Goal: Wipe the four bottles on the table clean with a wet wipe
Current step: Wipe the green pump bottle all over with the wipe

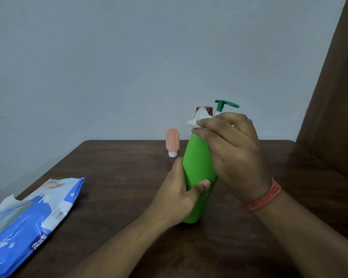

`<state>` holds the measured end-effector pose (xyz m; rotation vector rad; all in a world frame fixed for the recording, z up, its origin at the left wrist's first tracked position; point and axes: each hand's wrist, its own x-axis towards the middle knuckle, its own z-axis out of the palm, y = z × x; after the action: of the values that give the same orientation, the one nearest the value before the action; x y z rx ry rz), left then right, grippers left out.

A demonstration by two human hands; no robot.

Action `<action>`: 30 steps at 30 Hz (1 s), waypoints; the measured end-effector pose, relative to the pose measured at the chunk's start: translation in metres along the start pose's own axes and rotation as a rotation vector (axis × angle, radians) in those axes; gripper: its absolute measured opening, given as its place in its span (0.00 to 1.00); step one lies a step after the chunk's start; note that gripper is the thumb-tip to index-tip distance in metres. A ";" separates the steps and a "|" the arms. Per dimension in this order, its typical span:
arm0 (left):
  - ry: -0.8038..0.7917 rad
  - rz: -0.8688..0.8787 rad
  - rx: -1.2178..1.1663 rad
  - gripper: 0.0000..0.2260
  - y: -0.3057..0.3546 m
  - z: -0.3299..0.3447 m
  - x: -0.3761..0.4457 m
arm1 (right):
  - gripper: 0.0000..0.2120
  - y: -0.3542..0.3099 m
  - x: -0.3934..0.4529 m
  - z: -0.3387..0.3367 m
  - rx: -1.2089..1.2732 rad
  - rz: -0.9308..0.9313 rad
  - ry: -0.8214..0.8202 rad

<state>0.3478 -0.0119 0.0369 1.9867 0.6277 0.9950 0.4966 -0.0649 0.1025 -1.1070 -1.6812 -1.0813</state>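
Item: tall smooth green plastic bottle (197, 173), upright on dark wooden surface (113, 177); left hand (177, 197) grips lower body, right hand (229, 149) pinches white wet wipe (199, 117) at neck. Likely light, rigid, slippery when damp; hold mid-body

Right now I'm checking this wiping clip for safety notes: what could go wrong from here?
The right hand works the wet wipe at the top of the green bottle, close to the pump bottle and red-capped bottle behind; a wide stroke might topple them. The left hand grips only the lower body, so a damp bottle could slip.
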 end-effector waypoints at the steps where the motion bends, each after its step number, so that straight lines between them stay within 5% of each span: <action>1: 0.012 -0.004 -0.021 0.22 -0.001 0.001 0.000 | 0.13 0.001 0.001 -0.001 -0.025 -0.014 -0.020; 7: 0.085 -0.086 -0.192 0.18 -0.009 -0.005 0.005 | 0.10 0.008 -0.014 0.009 0.037 0.087 -0.033; 12: 0.143 -0.183 -0.557 0.20 -0.022 -0.013 0.008 | 0.12 -0.001 -0.041 0.028 0.205 0.030 -0.266; 18: 0.096 -0.473 -0.970 0.40 -0.032 -0.026 0.017 | 0.10 -0.020 -0.060 0.027 0.399 -0.227 -0.510; 20: 0.080 -0.455 -1.007 0.39 -0.034 -0.027 0.017 | 0.11 -0.020 -0.059 0.029 0.347 -0.271 -0.484; 25: 0.077 -0.396 -0.942 0.31 -0.034 -0.020 0.017 | 0.15 -0.013 -0.050 0.037 0.155 -0.008 -0.291; 30: 0.063 -0.433 -0.953 0.33 -0.034 -0.025 0.016 | 0.14 -0.029 -0.050 0.032 0.173 -0.310 -0.465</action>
<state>0.3339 0.0295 0.0245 0.9375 0.4550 0.8518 0.4771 -0.0534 0.0403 -1.0613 -2.3286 -0.8806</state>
